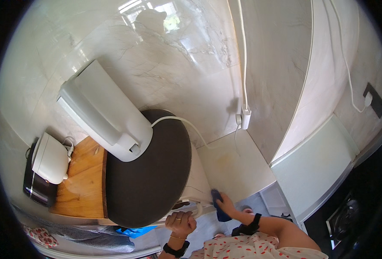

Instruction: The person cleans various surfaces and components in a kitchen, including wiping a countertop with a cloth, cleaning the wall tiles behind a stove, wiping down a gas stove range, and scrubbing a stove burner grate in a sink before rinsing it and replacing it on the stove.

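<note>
My right hand [226, 204] is closed on a dark blue cloth [221, 207], held at the front left corner of a low white surface [236, 165] that bears a faint yellowish stain. My left hand [180, 223] is curled at the front of the dark round top [155, 181], close to a pale curved handle or rail [197, 210]; whether its fingers grip that piece cannot be told. A tall white appliance [113, 116] with a cord stands on the round top.
A wooden board [84, 181], a white small appliance [50, 158] and a black one [40, 191] are at the left. A white power strip [246, 118] hangs by the wall. Grey cloth [103, 239] hangs lower left; a pale counter [314, 165] and black hob [343, 213] lie right.
</note>
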Demonstrator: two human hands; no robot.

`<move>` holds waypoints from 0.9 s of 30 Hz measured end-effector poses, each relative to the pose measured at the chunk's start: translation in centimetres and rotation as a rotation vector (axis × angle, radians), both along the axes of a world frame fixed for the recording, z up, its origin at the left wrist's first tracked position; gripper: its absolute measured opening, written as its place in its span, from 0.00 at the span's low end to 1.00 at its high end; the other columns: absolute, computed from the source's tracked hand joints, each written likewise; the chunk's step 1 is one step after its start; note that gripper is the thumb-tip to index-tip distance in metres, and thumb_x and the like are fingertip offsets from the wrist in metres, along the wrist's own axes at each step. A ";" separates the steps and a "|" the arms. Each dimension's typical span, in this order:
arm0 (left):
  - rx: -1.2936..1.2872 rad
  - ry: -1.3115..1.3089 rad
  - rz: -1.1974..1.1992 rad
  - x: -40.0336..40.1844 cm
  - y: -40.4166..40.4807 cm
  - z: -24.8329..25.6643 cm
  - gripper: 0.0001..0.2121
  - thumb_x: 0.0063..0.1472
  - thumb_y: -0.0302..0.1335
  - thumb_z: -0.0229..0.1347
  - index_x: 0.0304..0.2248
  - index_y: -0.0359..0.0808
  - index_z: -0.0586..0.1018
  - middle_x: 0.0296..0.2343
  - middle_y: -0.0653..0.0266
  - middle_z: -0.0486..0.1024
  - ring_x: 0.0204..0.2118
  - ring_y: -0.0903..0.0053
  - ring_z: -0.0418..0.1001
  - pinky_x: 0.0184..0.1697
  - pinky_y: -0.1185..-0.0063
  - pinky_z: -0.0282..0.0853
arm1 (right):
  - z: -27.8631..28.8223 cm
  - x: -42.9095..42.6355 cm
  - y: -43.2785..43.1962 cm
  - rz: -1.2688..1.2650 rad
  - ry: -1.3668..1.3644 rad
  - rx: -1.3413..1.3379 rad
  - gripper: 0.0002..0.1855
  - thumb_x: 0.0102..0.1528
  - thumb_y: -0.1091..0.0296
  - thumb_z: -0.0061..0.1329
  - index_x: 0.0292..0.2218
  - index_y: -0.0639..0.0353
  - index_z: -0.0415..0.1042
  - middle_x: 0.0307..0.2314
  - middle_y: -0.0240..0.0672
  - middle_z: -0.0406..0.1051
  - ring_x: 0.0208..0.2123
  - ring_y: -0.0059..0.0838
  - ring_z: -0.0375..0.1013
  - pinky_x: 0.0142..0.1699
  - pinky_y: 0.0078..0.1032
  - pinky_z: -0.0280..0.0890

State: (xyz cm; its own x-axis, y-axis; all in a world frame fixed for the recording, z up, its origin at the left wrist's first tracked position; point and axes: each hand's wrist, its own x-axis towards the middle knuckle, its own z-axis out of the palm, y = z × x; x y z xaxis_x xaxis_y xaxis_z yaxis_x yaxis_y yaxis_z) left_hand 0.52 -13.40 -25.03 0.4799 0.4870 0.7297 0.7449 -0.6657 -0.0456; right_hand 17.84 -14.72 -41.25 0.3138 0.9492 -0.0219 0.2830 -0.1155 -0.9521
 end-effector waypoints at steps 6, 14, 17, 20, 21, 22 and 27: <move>-0.006 -0.040 0.042 -1.1 -0.5 -0.4 0.09 0.49 0.35 0.46 0.16 0.46 0.74 0.13 0.74 0.67 0.17 0.78 0.65 0.20 0.80 0.58 | 17.1 11.8 0.9 0.190 0.509 -0.069 0.16 0.51 0.65 0.43 0.39 0.67 0.69 0.27 0.34 0.71 0.27 0.20 0.69 0.35 0.19 0.65; 0.040 -0.079 -0.005 0.3 0.5 -1.5 0.11 0.50 0.37 0.45 0.16 0.45 0.73 0.11 0.73 0.65 0.17 0.77 0.66 0.22 0.77 0.61 | 29.4 18.4 22.3 -0.560 -0.081 0.810 0.18 0.55 0.67 0.42 0.45 0.69 0.63 0.38 0.52 0.67 0.37 0.36 0.67 0.47 0.26 0.59; 0.102 -0.114 -0.026 -1.0 0.3 -1.9 0.12 0.51 0.37 0.44 0.16 0.44 0.73 0.10 0.72 0.64 0.17 0.77 0.66 0.23 0.77 0.61 | 29.8 16.5 27.4 -0.760 -0.753 0.791 0.30 0.48 0.75 0.46 0.52 0.69 0.53 0.52 0.58 0.48 0.50 0.53 0.51 0.56 0.41 0.45; 0.104 -0.102 0.004 -1.0 -0.3 -0.7 0.10 0.52 0.34 0.45 0.25 0.40 0.76 0.22 0.64 0.72 0.24 0.74 0.69 0.26 0.77 0.64 | 25.9 14.5 28.8 -0.850 -0.744 0.714 0.38 0.41 0.80 0.46 0.54 0.71 0.47 0.52 0.61 0.45 0.50 0.57 0.50 0.53 0.45 0.46; 0.220 -0.154 -0.025 -0.5 -0.1 -0.1 0.10 0.52 0.30 0.44 0.19 0.41 0.74 0.16 0.68 0.69 0.17 0.75 0.66 0.20 0.77 0.62 | 23.7 14.7 29.1 -0.883 -0.723 0.657 0.38 0.41 0.79 0.46 0.54 0.72 0.47 0.51 0.63 0.46 0.50 0.58 0.49 0.53 0.46 0.46; 0.223 -0.143 -0.042 -0.4 0.0 -0.4 0.10 0.52 0.30 0.44 0.18 0.41 0.74 0.17 0.67 0.70 0.19 0.75 0.68 0.22 0.77 0.63 | 21.4 15.2 29.5 -0.906 -0.736 0.614 0.39 0.42 0.79 0.46 0.54 0.72 0.46 0.51 0.64 0.45 0.51 0.59 0.49 0.54 0.46 0.46; 0.196 -0.134 -0.042 0.0 0.1 -0.5 0.09 0.52 0.31 0.45 0.20 0.41 0.74 0.18 0.67 0.69 0.19 0.74 0.67 0.22 0.76 0.63 | 19.8 14.0 29.4 -0.897 -0.386 0.218 0.37 0.46 0.73 0.46 0.54 0.74 0.45 0.48 0.64 0.49 0.49 0.58 0.49 0.54 0.43 0.46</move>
